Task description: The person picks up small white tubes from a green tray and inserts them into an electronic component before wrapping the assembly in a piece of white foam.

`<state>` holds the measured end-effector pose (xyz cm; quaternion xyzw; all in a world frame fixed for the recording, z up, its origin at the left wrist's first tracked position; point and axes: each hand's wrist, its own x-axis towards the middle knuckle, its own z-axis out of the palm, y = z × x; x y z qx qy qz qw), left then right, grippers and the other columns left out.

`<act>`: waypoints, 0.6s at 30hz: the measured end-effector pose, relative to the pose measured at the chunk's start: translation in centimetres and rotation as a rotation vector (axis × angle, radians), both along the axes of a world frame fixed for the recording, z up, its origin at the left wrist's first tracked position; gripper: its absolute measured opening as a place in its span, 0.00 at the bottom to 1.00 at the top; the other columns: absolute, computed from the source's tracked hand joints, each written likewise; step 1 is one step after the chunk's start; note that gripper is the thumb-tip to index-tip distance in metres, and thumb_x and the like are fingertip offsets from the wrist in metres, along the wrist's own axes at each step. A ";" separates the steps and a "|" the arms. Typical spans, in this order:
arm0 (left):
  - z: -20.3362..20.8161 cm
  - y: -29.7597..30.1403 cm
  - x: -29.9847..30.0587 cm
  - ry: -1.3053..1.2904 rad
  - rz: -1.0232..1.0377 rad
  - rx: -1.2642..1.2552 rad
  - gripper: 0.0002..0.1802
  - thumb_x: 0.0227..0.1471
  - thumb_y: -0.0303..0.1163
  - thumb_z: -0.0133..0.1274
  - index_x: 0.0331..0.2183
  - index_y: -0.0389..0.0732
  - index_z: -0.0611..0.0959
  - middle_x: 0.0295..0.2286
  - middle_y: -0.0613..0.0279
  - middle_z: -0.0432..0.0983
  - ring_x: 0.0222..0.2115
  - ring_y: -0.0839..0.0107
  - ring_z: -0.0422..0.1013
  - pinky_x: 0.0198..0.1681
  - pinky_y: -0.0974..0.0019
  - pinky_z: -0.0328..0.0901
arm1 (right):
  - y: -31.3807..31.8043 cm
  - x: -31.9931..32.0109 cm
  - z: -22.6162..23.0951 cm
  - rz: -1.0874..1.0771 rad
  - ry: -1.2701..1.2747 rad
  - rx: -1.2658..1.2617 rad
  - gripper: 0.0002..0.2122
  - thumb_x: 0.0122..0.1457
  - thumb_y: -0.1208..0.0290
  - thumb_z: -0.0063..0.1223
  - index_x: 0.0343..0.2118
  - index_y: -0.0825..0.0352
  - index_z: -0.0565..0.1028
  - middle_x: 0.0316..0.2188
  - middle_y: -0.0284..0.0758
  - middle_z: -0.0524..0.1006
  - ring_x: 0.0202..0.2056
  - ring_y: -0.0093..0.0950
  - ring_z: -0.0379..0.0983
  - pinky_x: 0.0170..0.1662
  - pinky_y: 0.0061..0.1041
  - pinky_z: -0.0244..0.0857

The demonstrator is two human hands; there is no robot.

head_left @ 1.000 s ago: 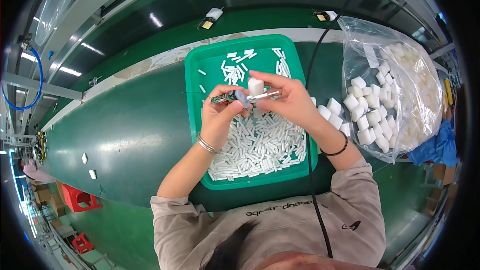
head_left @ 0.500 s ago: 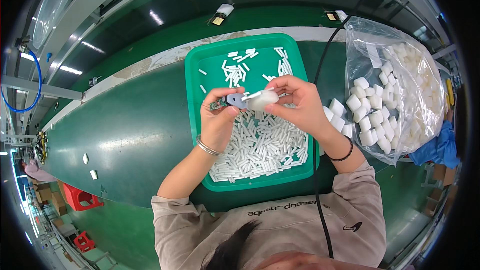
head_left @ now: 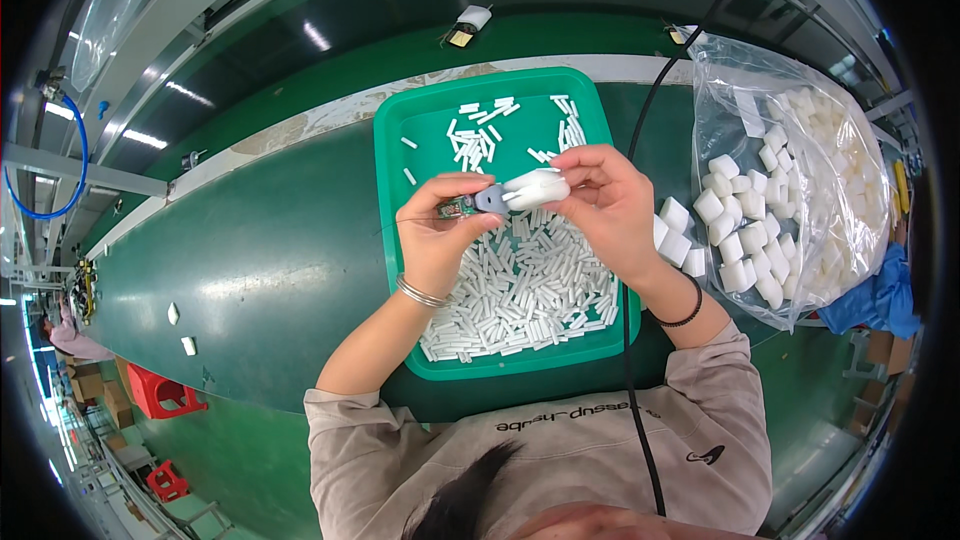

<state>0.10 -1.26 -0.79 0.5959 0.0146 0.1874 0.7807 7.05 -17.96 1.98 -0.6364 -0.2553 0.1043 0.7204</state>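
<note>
Over the green tray (head_left: 390,240), my left hand (head_left: 430,235) is closed on a small device (head_left: 489,200) with a grey-blue end and a green circuit board showing near the palm. The fingers of my right hand (head_left: 618,210) pinch a white rounded pad (head_left: 540,189) at its right end. The pad's left end meets the grey-blue end of the device; how far it goes in is hard to tell. Many short white sticks (head_left: 520,290) lie heaped in the tray below, with smaller groups toward its far side.
A clear plastic bag (head_left: 840,180) of white foam blocks (head_left: 750,210) lies open at the right. A black cable (head_left: 645,120) hangs down past the tray's right side. Beyond the table, a belt (head_left: 360,60) carries a unit with a white pad (head_left: 472,17). Two white bits lie at left.
The white pad has come up against the grey-blue end, closing the gap and angle between them. Both hands have shifted slightly. The unit on the belt has moved right.
</note>
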 end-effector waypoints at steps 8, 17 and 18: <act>0.9 0.0 0.2 0.102 -0.065 -0.082 0.18 0.32 0.19 0.60 0.29 0.35 0.71 0.31 0.55 0.72 0.34 0.73 0.68 0.36 0.73 0.65 | 0.0 -0.2 0.8 0.028 -0.410 -0.194 0.16 0.42 0.77 0.57 0.36 0.67 0.67 0.30 0.35 0.72 0.30 0.27 0.72 0.31 0.20 0.69; -0.2 0.5 0.2 0.205 -0.202 -0.089 0.17 0.31 0.21 0.61 0.27 0.37 0.71 0.28 0.62 0.72 0.32 0.78 0.68 0.34 0.75 0.65 | -0.4 0.0 -0.8 0.005 -0.494 -0.169 0.16 0.38 0.71 0.63 0.27 0.68 0.66 0.26 0.38 0.72 0.27 0.28 0.72 0.30 0.21 0.69; -0.1 0.4 0.1 0.202 -0.227 -0.088 0.17 0.31 0.21 0.61 0.27 0.37 0.71 0.29 0.62 0.72 0.31 0.78 0.68 0.34 0.75 0.65 | -0.4 0.0 -0.9 -0.002 -0.509 -0.137 0.16 0.37 0.70 0.63 0.26 0.68 0.66 0.25 0.39 0.73 0.26 0.27 0.73 0.30 0.21 0.69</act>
